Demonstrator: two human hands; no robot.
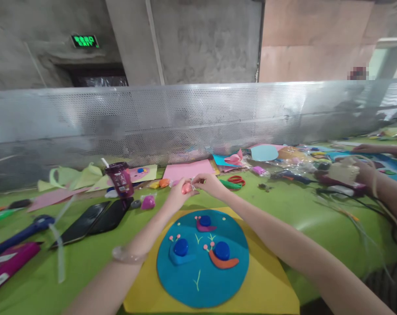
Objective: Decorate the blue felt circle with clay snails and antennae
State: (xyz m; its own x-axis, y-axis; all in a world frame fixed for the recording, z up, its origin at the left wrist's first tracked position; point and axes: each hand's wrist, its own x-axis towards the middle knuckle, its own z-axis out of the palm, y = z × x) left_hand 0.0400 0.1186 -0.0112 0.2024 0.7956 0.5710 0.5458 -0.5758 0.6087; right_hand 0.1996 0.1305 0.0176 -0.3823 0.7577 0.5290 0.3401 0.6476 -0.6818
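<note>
My left hand (178, 194) is closed around a coral-pink lump of clay (186, 188), which seems to be in a clear wrapper. Fingers of my right hand (209, 183) pinch at the lump's right side, probably on the wrapper; the exact grip is too small to tell. Below both hands lies a round blue disc (201, 284) on a yellow sheet (270, 288). The disc carries three snail figures with blue bottle caps as shells: a magenta snail (207, 228), a blue snail (185, 259) and an orange snail (223, 262). Thin pale-green grass strokes and small dots decorate it.
Left are a purple drink cup (120, 180), a black phone (111, 216), a magenta clay packet (148, 201) and a blue tool (21, 234). Red-handled scissors (236, 180) lie behind my right hand. A perforated metal barrier (198, 118) runs behind the table. Another person's hand (365, 171) is at right.
</note>
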